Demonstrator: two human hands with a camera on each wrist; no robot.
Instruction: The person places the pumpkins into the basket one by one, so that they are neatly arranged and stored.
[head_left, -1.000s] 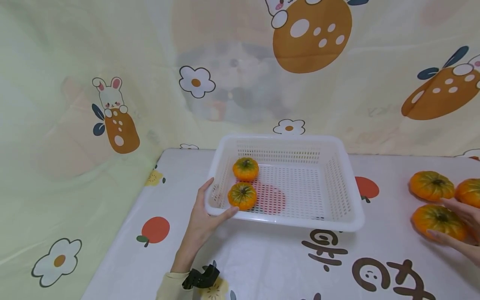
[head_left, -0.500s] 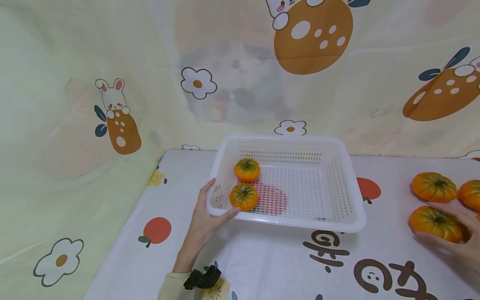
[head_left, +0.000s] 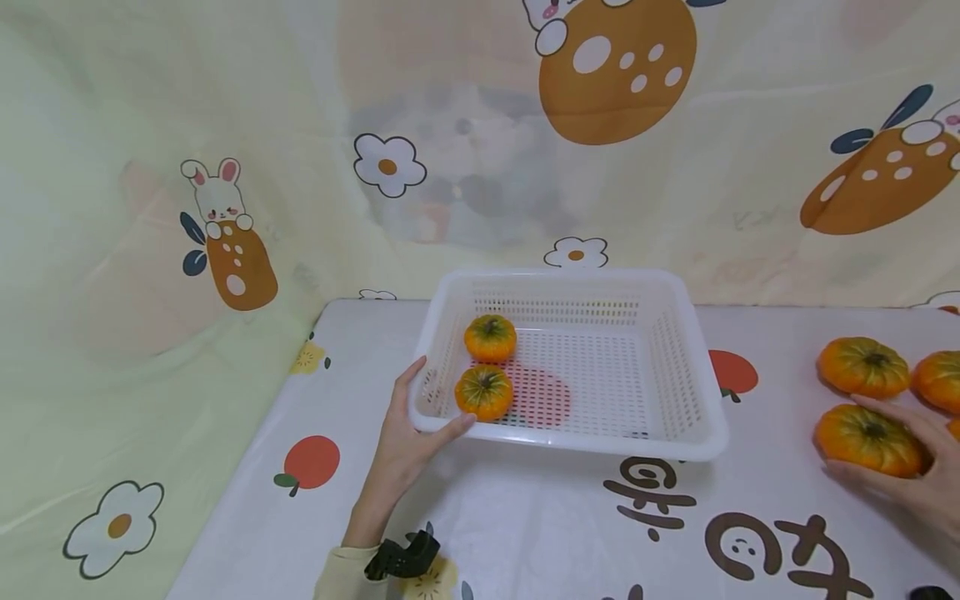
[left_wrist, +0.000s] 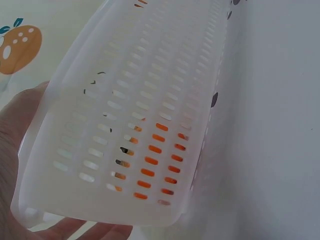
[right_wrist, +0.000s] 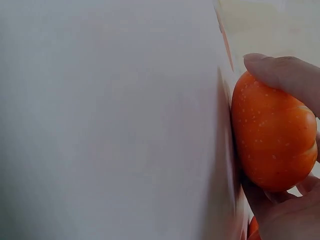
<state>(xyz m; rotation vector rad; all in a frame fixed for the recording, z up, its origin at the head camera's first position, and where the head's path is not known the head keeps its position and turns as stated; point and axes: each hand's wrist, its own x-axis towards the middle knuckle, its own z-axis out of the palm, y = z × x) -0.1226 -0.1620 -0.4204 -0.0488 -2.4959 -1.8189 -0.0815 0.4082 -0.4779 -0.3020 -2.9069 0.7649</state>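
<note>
My left hand (head_left: 408, 442) grips the near-left corner of a white plastic basket (head_left: 585, 442), thumb over the front rim and fingers along the left side. Up close in the left wrist view, the perforated basket wall (left_wrist: 45, 190) shows orange through its slots. Two small orange pumpkins (head_left: 484, 393) sit inside at the left. Off to the right, my right hand (head_left: 926, 471) holds another orange pumpkin (head_left: 866, 440) low at the tablecloth, thumb on the near side and fingers on the far side. The right wrist view shows this pumpkin (right_wrist: 272, 135) between thumb and fingers.
Behind the held pumpkin lies another pumpkin (head_left: 862, 367), with one more (head_left: 941, 381) at the right edge and a sliver of a further one below it. A printed white cloth (head_left: 525, 525) covers the table. A patterned curtain (head_left: 465, 50) hangs behind.
My right hand has come further left over the front pumpkin, and its thumb and fingers now reach around it. The left hand and basket stay in place.
</note>
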